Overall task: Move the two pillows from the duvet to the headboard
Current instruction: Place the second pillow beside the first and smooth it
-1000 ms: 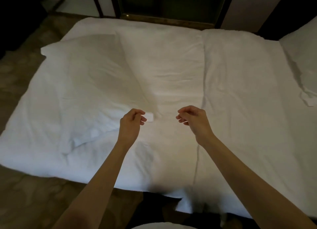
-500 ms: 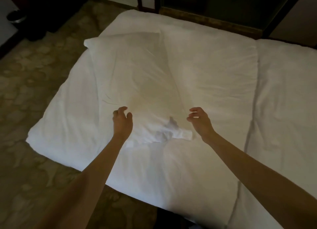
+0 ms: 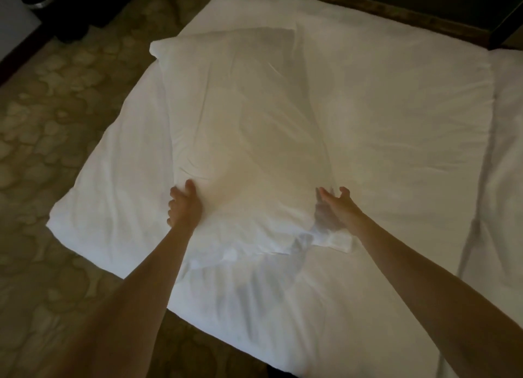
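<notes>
Lying lengthwise on the white duvet (image 3: 396,128), toward its left edge: one white pillow (image 3: 249,128). Left hand (image 3: 184,207) pressed against the pillow's near left side, fingers spread. Right hand (image 3: 338,205) at the near right side, fingers splayed, gripping nothing clearly.

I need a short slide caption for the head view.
Both hands, left and right, reach a white pillow on the duvet.

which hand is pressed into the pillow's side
The left hand, fingers dug into the pillow; the right hand is open at the other side, grip not closed.
</notes>
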Available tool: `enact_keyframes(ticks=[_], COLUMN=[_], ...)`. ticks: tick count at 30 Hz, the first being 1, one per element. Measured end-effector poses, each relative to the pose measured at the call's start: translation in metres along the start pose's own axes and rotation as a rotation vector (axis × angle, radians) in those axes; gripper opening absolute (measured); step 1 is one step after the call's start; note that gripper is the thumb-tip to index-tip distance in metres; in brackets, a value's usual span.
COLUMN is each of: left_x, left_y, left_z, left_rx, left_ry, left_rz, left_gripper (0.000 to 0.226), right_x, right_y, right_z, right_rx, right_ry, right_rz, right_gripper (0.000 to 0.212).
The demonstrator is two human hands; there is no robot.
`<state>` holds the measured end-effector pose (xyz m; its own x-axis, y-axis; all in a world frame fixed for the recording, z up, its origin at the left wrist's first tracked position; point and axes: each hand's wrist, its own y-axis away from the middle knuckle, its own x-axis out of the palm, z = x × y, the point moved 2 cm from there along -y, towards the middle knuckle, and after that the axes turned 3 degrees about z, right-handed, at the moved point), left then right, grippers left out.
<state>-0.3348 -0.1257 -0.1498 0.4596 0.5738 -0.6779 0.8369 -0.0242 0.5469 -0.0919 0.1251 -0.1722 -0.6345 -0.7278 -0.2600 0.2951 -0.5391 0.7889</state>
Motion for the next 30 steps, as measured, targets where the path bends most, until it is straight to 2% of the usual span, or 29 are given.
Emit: enact_keyframes(ticks=[2, 5, 7, 11, 14, 18, 24, 30], left_x=[0.001, 0.003, 0.005, 0.008, 0.009, 0.018, 0.054, 0.072], left_y=[-0.004, -0.005, -0.005, -0.002, 0.009, 0.048, 0.139, 0.214], left_z=[0.002, 0.005, 0.004, 0.004, 0.005, 0.009, 0.068, 0.132], left_rx=[-0.036, -0.08, -0.092, -0.098, -0.087, -0.123, -0.211, -0.193], left_ry=[0.004, -0.003, -0.005, 0.009, 0.058, 0.242, 0.368, 0.267], left_rz=[-0.01, -0.022, -0.026, -0.012, 0.053, 0.056, 0.142, 0.164], left_gripper=[0.077, 0.084, 0.084, 0.081, 0.07, 0.082, 0.078, 0.085], right_x=[0.002, 0.003, 0.004, 0.009, 0.002, -0.032, -0.095, -0.131], right_y=[-0.005, -0.007, -0.005, 0.009, 0.025, 0.045, 0.099, 0.154], right_z=[-0.01, -0.017, -0.019, -0.021, -0.018, -0.027, -0.093, -0.188], right_rx=[0.053, 0.065, 0.032, -0.029, -0.067, -0.117, -0.103, -0.059], right_ry=[0.073, 0.127, 0.08, -0.025, -0.034, 0.01, 0.053, 0.068], right_rz=[0.023, 0.013, -0.002, -0.028, -0.066, -0.126, -0.115, -0.092], right_gripper=[0.086, 0.063, 0.056, 0.063, 0.064, 0.059, 0.054, 0.05])
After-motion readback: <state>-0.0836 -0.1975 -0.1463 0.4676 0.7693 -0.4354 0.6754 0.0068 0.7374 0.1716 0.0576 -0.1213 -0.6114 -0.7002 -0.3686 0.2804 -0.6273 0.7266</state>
